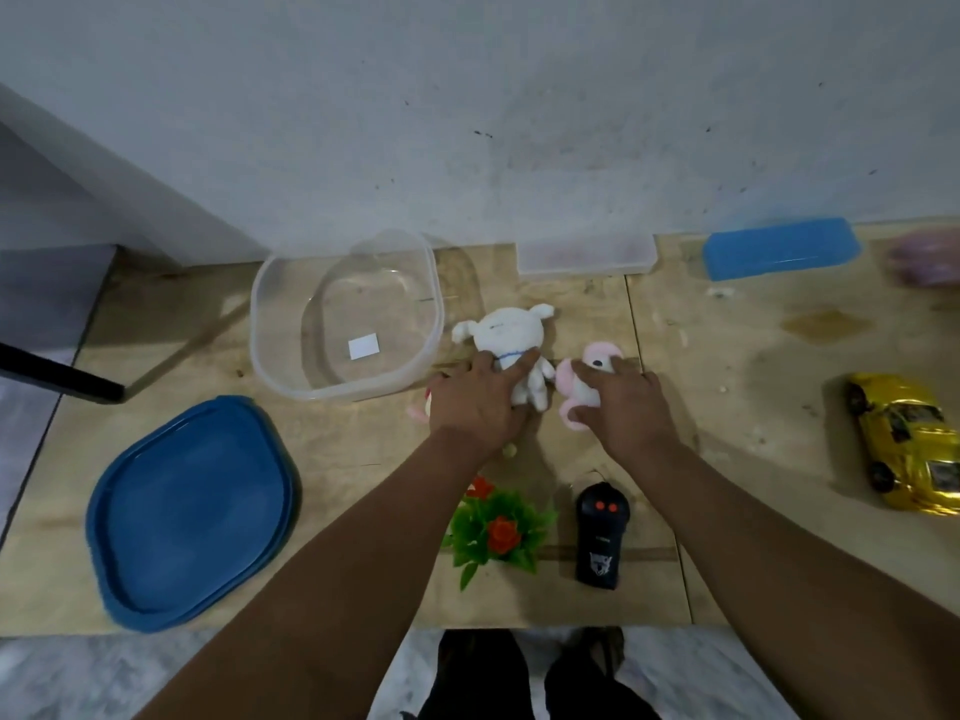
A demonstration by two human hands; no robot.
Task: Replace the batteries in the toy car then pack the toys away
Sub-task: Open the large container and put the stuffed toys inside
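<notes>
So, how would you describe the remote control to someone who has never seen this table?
Start at the wooden table and look at its near edge, between the person's two forearms. The remote control lies there, just right of the green plastic plant. It is the only black thing, with two orange buttons.

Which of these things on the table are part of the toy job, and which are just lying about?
Part of the job: yellow toy car, black remote, white plush, pink plush, clear tub, blue lid.

Lying about: plastic flower plant, blue case.
</notes>
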